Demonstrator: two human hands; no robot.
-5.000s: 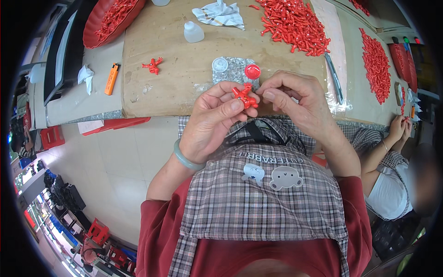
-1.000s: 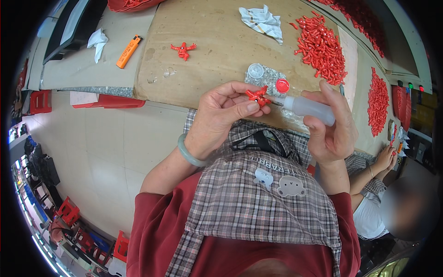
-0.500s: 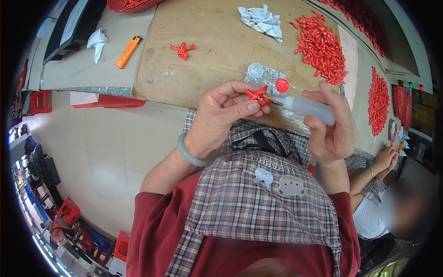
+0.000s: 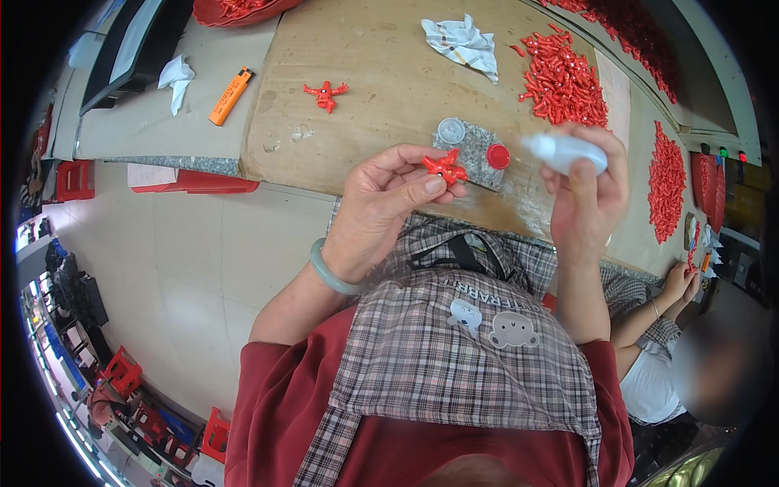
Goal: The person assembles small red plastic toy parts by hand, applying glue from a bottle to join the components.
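My left hand pinches a small red toy figure between thumb and fingers, just over the table's near edge. To its right, my right hand is wrapped round a translucent white squeeze bottle. The bottle lies tilted, its tip toward the left, apart from the figure and slightly blurred. Between the hands on the table sits a grey speckled slab with a clear round cup and a red cap on it. A second red figure lies farther left on the brown board.
A heap of small red parts covers the back right, with another pile beyond. White crumpled cloth, an orange lighter, a tissue and a red bowl are also there. A co-worker's hands are at the right.
My right hand has drawn the bottle up and to the right, away from the figure. My left hand still holds the figure, which has shifted slightly left and turned.
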